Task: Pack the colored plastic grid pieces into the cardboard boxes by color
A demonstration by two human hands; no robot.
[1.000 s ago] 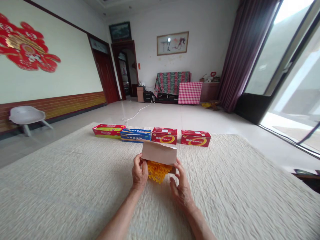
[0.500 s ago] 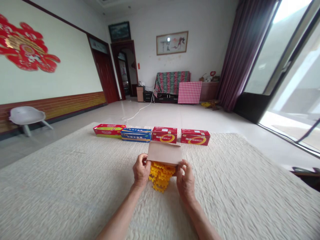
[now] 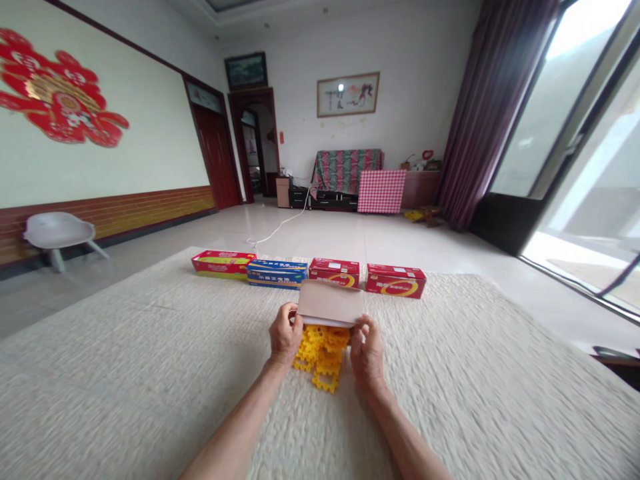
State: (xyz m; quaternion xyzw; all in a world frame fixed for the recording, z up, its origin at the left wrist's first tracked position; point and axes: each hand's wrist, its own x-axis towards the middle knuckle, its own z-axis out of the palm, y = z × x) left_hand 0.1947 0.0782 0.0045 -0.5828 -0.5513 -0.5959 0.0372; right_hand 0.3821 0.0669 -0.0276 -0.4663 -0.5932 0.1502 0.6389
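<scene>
Between my two hands is a cardboard box (image 3: 331, 303), its plain grey-brown flap raised toward the far side. My left hand (image 3: 286, 333) is closed on the box's left edge, thumb and fingers pinching it. The right edge is gripped by my right hand (image 3: 367, 347), its fingers curled. Yellow plastic interlocking pieces (image 3: 323, 353) with notched edges lie in a heap just below the flap, between my wrists. Some spread onto the cream quilted cover (image 3: 200, 387). The box's inside is mostly hidden.
Beyond my hands stand a red and yellow-green box (image 3: 223, 264), a blue box (image 3: 277, 274), a red box (image 3: 334, 270) and another red box (image 3: 396, 281) in a row. A white chair (image 3: 60, 230) is at the left. A white cable (image 3: 283, 223) crosses the floor.
More yellow pieces have slid out of the box toward me and spread lower on the cover. Both hands keep hold of the box, and the view has shifted slightly.
</scene>
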